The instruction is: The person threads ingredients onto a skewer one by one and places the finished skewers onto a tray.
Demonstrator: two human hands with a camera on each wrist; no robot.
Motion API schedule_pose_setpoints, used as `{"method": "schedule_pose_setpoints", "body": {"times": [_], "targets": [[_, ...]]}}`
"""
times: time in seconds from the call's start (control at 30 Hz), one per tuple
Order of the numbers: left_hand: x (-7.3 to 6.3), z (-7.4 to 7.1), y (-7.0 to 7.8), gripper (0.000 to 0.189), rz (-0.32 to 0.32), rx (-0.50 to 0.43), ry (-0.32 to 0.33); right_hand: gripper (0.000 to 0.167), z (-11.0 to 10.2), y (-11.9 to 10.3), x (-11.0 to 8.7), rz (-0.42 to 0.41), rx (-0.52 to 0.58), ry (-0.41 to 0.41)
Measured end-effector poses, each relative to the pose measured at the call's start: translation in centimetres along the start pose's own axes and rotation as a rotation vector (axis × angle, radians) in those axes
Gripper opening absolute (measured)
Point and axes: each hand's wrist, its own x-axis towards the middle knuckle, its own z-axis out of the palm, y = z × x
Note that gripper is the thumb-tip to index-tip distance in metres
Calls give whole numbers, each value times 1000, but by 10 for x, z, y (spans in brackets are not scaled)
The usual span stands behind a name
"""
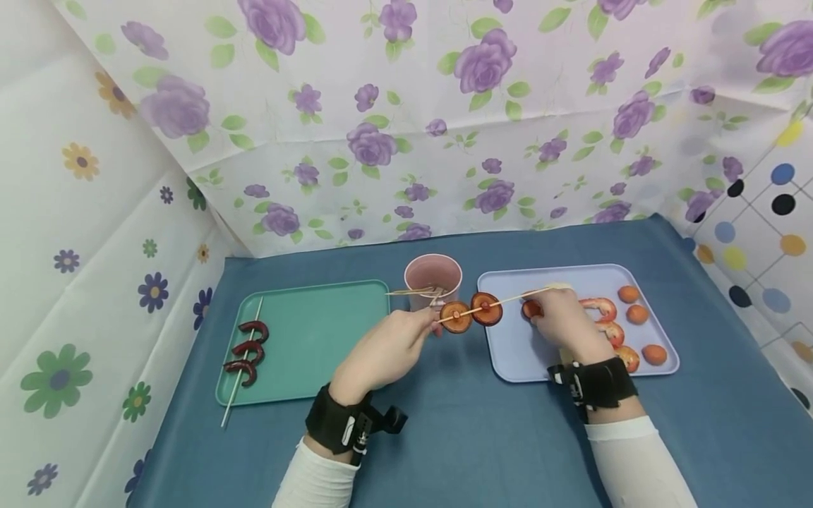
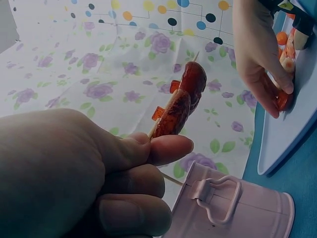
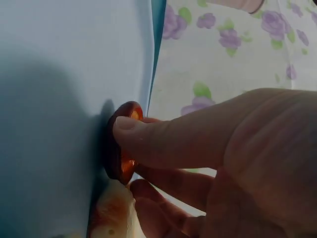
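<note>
My left hand [image 1: 384, 346] pinches a thin wooden skewer [image 1: 516, 297] between thumb and forefinger. Threaded on it are two brown mushroom slices [image 1: 486, 309], side by side, their orange-brown faces toward the head camera. The skewer's bare point overlaps my right hand [image 1: 568, 324] in the head view. That hand reaches down to the pale lilac tray [image 1: 513, 361]. In the right wrist view its thumb and fingers pinch another mushroom slice [image 3: 117, 148] by the tray's surface, beside a whitish-orange food piece [image 3: 111, 210].
Several shrimps [image 1: 600, 307] and small orange balls [image 1: 654, 354] lie on the lilac tray. A pink bucket [image 1: 433, 271] with skewers stands behind my left hand. On the left, a green tray [image 1: 330, 339] carries a skewer of dark curved pieces [image 1: 248, 349]. Patterned cloths surround the table.
</note>
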Motion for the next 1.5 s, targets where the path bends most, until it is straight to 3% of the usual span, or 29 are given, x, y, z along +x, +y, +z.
{"method": "schedule_pose_setpoints", "body": {"times": [0.37, 0.73, 0.9, 1.1, 1.27, 1.5], "targets": [[2, 1, -1, 21, 27, 4, -11, 33, 1, -6, -3, 100, 42, 12], [1, 0, -1, 22, 16, 6, -17, 26, 1, -12, -3, 116, 72, 17], [1, 1, -1, 22, 6, -4, -21, 29, -1, -7, -2, 109, 197, 54], [1, 1, 0, 21, 1, -7, -19, 43, -6, -9, 0, 79, 380, 131], [0, 0, -1, 21, 4, -1, -7, 54, -14, -12, 0, 139, 670, 147], [-1, -3, -1, 20, -8, -22, 1, 59, -27, -12, -4, 278, 902, 152]]}}
